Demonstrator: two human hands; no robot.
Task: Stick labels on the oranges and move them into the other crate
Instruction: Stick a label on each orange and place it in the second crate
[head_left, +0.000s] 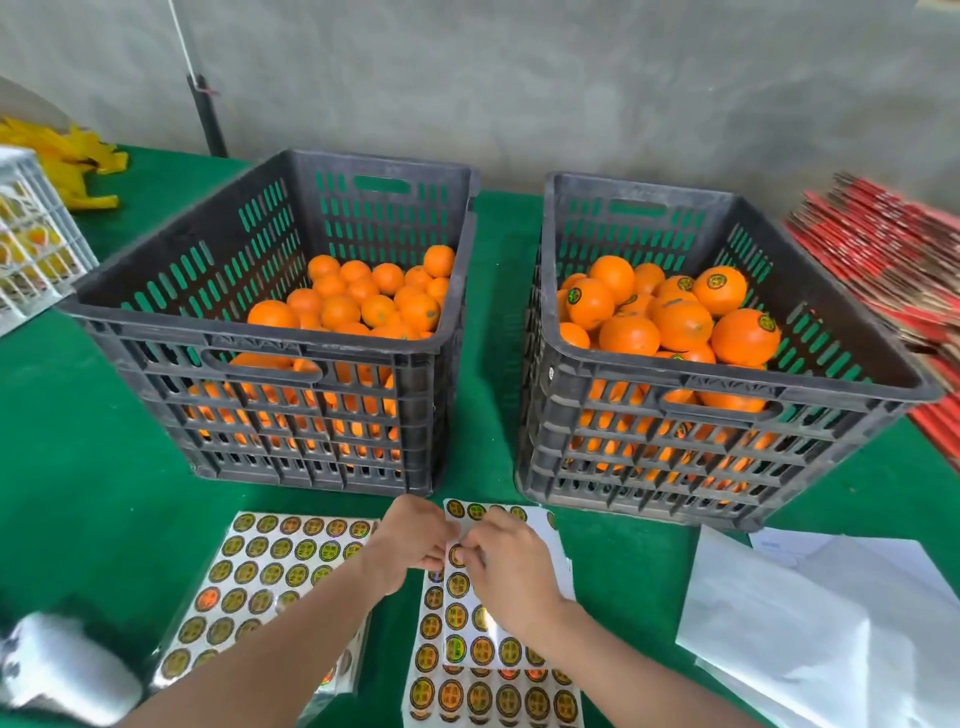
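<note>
Fingers (432, 560) of left hand (410, 540) and right hand (514, 566) pinch one label sheet (467, 618) (two crates (270, 335) (727, 375) of oranges (340, 312) behind).

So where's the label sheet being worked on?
In the head view, bottom centre: the label sheet is held by the left hand and right hand, above another sheet of labels on the green table, in front of the right crate.

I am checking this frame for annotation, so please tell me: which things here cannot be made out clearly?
Head view only.
- Print on the label sheet: too small.
- Whether a label is already peeled: hidden by the fingers of the left hand and right hand.
- Lower oranges in the left crate: partly hidden by its slatted wall.
- White crate: cut off by the left edge.
- Grey object: blurred, bottom left.
</note>
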